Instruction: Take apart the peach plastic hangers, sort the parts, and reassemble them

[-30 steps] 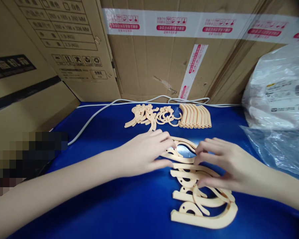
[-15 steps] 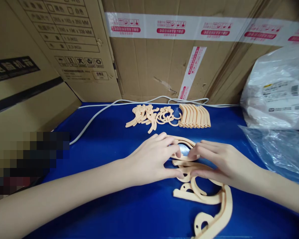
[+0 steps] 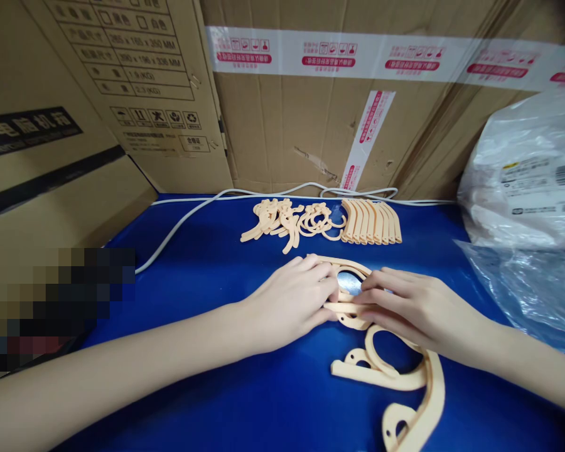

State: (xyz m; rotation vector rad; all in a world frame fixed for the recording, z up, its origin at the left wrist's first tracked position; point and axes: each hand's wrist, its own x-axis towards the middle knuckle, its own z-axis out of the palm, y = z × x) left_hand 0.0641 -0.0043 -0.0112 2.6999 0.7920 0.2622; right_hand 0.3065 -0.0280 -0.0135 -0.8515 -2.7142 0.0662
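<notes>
My left hand [image 3: 289,304] is closed on the left end of a beige plastic folding hanger [image 3: 348,307], thumb below and fingers above. At its other end my right hand [image 3: 412,307] grips the same hanger, fingers bent and pressed on the strip. A beige curved piece [image 3: 343,260] with a ring-shaped part lies just beyond, partly covered by my fingers. Nearer to me, another folded hanger [image 3: 376,376] rests with its round hook on top. Below it a further beige hanger [image 3: 428,402] runs off the bottom edge of the view.
Behind my hands are a row of curved beige arms [image 3: 371,223], a heap of hooks [image 3: 317,220] and a pile of small beige pieces [image 3: 273,220]. A white cable [image 3: 169,242] crosses the blue surface [image 3: 193,389]. Cardboard boxes [image 3: 282,125] and a plastic bag [image 3: 522,176] stand around.
My two hands have squeezed the hanger strip toward the curved piece beyond it, and both thumbs have moved up. The view has shifted slightly.
</notes>
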